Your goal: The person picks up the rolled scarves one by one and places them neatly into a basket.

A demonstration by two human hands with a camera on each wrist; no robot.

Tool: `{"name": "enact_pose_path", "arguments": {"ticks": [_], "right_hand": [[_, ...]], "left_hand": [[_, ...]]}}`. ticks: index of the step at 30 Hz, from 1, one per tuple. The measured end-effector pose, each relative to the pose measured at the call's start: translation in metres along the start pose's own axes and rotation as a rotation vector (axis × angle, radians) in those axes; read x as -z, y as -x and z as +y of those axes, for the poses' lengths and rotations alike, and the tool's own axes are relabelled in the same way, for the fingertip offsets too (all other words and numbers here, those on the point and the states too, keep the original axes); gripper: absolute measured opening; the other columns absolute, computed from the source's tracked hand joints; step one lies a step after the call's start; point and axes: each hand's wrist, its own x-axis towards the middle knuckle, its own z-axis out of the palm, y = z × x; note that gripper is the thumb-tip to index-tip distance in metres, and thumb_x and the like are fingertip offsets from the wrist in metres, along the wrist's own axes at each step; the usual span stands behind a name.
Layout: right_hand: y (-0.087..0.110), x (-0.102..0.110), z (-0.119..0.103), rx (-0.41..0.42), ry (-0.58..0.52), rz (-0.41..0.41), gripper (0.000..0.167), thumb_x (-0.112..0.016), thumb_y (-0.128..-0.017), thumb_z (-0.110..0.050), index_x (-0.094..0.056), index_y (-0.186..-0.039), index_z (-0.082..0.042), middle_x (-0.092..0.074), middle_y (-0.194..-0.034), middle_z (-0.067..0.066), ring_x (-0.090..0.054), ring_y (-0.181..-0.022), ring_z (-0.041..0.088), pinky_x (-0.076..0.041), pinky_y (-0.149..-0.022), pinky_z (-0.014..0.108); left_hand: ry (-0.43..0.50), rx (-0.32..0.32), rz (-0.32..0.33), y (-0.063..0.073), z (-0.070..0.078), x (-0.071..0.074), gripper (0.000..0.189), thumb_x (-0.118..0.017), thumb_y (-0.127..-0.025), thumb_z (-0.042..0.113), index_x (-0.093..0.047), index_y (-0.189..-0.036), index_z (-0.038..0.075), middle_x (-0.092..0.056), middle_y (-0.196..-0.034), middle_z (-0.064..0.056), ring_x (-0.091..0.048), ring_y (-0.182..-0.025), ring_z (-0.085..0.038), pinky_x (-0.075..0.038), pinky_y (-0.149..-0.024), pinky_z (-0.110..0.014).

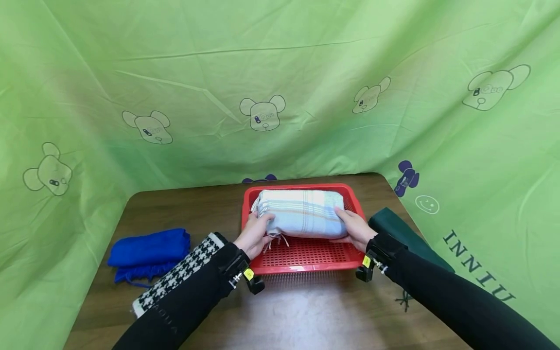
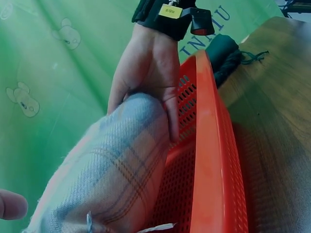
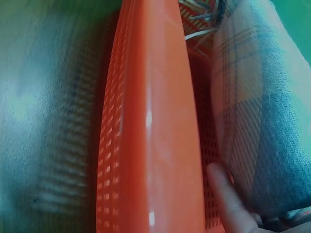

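Note:
A folded pale blue and white plaid scarf point(image 1: 302, 214) with a fringe lies lengthwise over the back part of a red plastic basket point(image 1: 302, 269). My left hand point(image 1: 255, 234) grips its left, fringed end, and my right hand point(image 1: 355, 229) grips the right end. Thumbs rest on the upper side in the head view; the fingers beneath are partly hidden. From the left wrist, the right hand point(image 2: 148, 68) shows wrapped around the far end of the scarf point(image 2: 112, 165). One right finger point(image 3: 226, 196) reaches along the scarf's lower side in the right wrist view.
On the wooden table point(image 1: 302, 316), a folded blue scarf point(image 1: 148, 248) and a black-and-white houndstooth scarf point(image 1: 179, 272) lie left of the basket. A dark green folded scarf point(image 1: 407, 238) lies right, partly under the right sleeve. A green printed curtain point(image 1: 210, 73) hangs behind.

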Motion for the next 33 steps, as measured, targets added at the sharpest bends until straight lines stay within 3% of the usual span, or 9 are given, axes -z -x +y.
{"name": "enact_pose_path", "arguments": {"ticks": [10, 17, 22, 33], "right_hand": [[-0.009, 0.002, 0.0, -0.007, 0.011, -0.015, 0.074, -0.038, -0.116, -0.045, -0.014, -0.165, 0.005, -0.041, -0.143, 0.025, -0.052, -0.122, 0.032, -0.057, -0.102, 0.057], [-0.015, 0.0, -0.002, -0.014, 0.023, 0.015, 0.073, -0.039, -0.116, -0.045, -0.016, -0.165, 0.004, -0.042, -0.142, 0.024, -0.051, -0.121, 0.032, -0.058, -0.101, 0.055], [-0.018, 0.0, -0.001, -0.011, 0.026, 0.029, 0.074, -0.04, -0.115, -0.046, -0.019, -0.164, 0.004, -0.044, -0.139, 0.022, -0.053, -0.119, 0.03, -0.059, -0.1, 0.054], [-0.026, -0.006, 0.0, -0.004, 0.021, 0.064, 0.071, -0.04, -0.116, -0.04, -0.017, -0.166, 0.004, -0.039, -0.15, 0.024, -0.048, -0.126, 0.033, -0.047, -0.112, 0.061]], "left_hand": [[-0.004, 0.014, -0.026, -0.008, -0.002, 0.0, 0.071, -0.055, -0.104, 0.013, -0.014, -0.161, 0.005, -0.03, -0.161, -0.022, -0.042, -0.141, -0.036, -0.037, -0.122, -0.054], [0.0, 0.031, 0.0, -0.015, -0.004, -0.002, 0.088, -0.057, -0.104, 0.014, 0.004, -0.168, 0.006, -0.023, -0.166, -0.025, -0.037, -0.148, -0.039, -0.033, -0.125, -0.055], [0.019, 0.035, 0.016, -0.02, -0.007, -0.003, 0.092, -0.057, -0.104, 0.013, 0.008, -0.169, 0.007, -0.021, -0.167, -0.027, -0.034, -0.151, -0.041, -0.03, -0.126, -0.057], [0.02, 0.041, 0.067, -0.027, -0.014, -0.002, 0.087, -0.06, -0.1, 0.014, -0.003, -0.166, 0.007, -0.028, -0.161, -0.028, -0.043, -0.142, -0.041, -0.038, -0.122, -0.054]]}}
